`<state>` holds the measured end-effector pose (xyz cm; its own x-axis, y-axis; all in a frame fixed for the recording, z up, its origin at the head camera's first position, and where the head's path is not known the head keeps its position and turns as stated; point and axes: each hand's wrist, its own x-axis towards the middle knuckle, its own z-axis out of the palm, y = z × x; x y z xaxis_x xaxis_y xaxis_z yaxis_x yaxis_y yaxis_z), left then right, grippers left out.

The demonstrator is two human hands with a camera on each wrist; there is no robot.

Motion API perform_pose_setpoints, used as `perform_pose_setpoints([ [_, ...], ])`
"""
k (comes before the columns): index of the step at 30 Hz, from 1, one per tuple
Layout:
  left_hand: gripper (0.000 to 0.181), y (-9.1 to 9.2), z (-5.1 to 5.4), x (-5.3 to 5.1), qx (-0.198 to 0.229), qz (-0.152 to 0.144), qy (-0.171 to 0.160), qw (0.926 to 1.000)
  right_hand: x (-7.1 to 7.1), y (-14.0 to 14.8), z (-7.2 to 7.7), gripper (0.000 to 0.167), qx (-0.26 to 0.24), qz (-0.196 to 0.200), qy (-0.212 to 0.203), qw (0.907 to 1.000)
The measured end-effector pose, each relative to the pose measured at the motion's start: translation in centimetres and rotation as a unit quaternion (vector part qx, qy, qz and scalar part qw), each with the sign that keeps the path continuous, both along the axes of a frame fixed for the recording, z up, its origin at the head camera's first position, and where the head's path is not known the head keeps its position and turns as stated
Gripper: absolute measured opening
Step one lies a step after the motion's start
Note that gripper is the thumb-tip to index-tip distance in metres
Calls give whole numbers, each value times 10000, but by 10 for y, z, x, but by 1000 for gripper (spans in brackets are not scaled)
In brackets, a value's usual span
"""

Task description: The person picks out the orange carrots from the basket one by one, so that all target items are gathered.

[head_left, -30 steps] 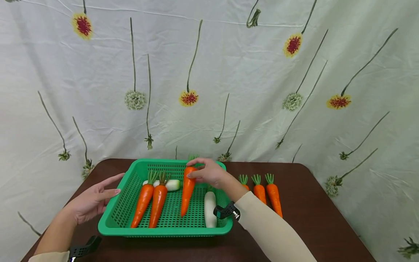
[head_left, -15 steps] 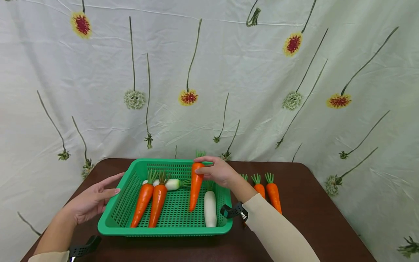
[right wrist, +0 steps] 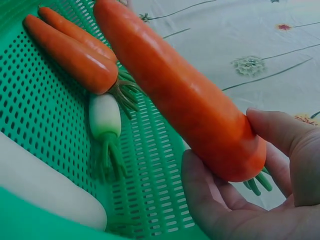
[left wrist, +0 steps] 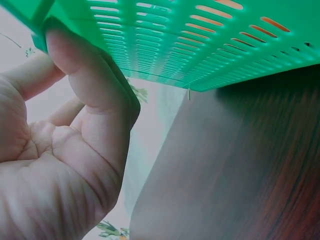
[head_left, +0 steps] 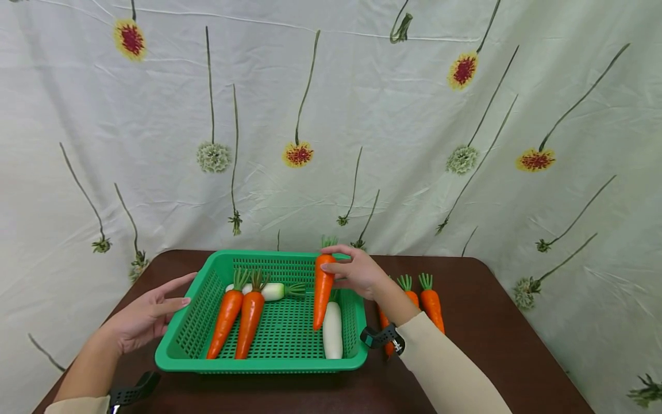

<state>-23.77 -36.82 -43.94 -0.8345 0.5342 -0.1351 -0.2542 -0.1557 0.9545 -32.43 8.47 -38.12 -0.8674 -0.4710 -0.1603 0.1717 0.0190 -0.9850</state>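
A green basket (head_left: 281, 365) holds two carrots (head_left: 226, 322) (head_left: 250, 322) on its left, a white radish (head_left: 272, 291) behind them and another white radish (head_left: 333, 330) at its right. My left hand (head_left: 150, 316) holds the basket's left rim; in the left wrist view its fingers (left wrist: 82, 65) reach the rim (left wrist: 40, 42). My right hand (head_left: 357, 273) pinches a third carrot (head_left: 323, 287) near its leafy end. That carrot hangs tip down over the basket's right part, in front of the radish's leaves. In the right wrist view my thumb and fingers grip the carrot (right wrist: 185, 95) from both sides.
On the dark table (head_left: 481, 333), right of the basket, lie several carrots (head_left: 431, 307), one partly hidden by my right forearm. A white cloth with printed flowers (head_left: 331, 115) hangs behind the table.
My right hand has moved to the right with the carrot in it, from the basket's middle to above the right radish. My left hand has stayed at the rim.
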Motion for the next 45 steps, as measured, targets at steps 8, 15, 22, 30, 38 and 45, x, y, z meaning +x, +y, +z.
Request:
perform_pose_setpoints([
  [8,71,-1,-1,0,-57,75,2,10000,3,8,0,41,-73,-108,88,9999],
  [15,71,0,-1,0,-34,66,-13,10000,6,16,-3,44,-147,-190,166,9996],
  [22,63,1,-1,0,-68,127,0,9999,10,27,-6,42,-394,-566,373,9969],
  [30,67,2,0,1,-166,209,-6,9996,18,43,-4,51,-709,-785,351,9938],
  [38,65,2,-1,1,-203,230,-13,9995,25,60,-9,51,-753,-1048,431,9907],
  [45,68,1,0,1,-217,232,-4,9995,28,76,-14,52,-763,-1206,512,9884],
])
